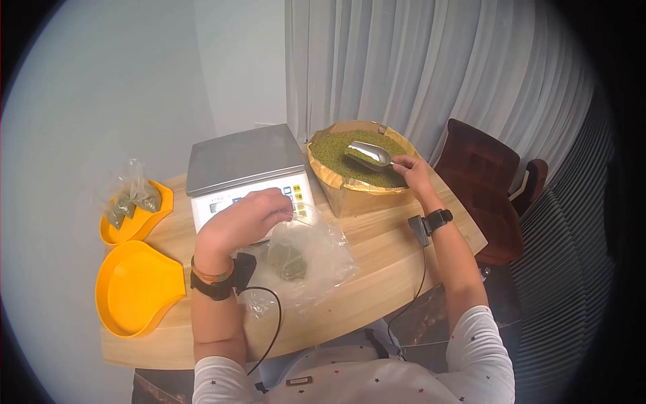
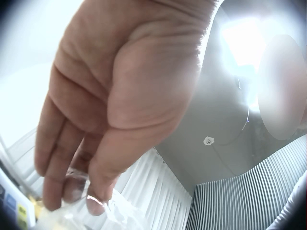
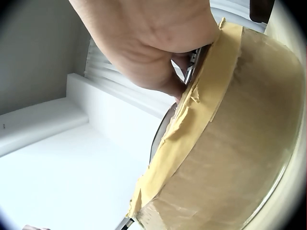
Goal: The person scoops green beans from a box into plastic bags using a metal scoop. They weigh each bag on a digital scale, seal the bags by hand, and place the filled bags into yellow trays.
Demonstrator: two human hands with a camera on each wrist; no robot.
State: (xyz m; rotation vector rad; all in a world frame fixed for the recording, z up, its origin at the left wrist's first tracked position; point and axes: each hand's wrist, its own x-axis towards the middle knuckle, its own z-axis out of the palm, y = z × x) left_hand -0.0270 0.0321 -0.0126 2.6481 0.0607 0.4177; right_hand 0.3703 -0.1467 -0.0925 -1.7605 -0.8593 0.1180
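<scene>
My left hand [image 1: 250,217] pinches the rim of a clear plastic bag [image 1: 326,259] in front of the scale; thumb and fingertips close on the thin film in the left wrist view. A small heap of green beans [image 1: 289,262] shows in the bag's bottom. On the right, my right hand [image 1: 415,176] grips the handle of a metal scoop [image 1: 374,153], which lies low over the green beans [image 1: 330,149] filling a cardboard box [image 1: 367,200]. Some beans sit in the scoop's bowl. From the right wrist, the box's taped rim [image 3: 201,105] hides most of the scoop.
A digital scale [image 1: 245,161] with a grey plate stands behind my left hand. At the left are a yellow tray [image 1: 138,289] and another yellow tray [image 1: 166,202] bearing several filled bags [image 1: 145,195]. A dark red chair [image 1: 481,188] stands beyond the wooden table's [image 1: 377,269] right edge.
</scene>
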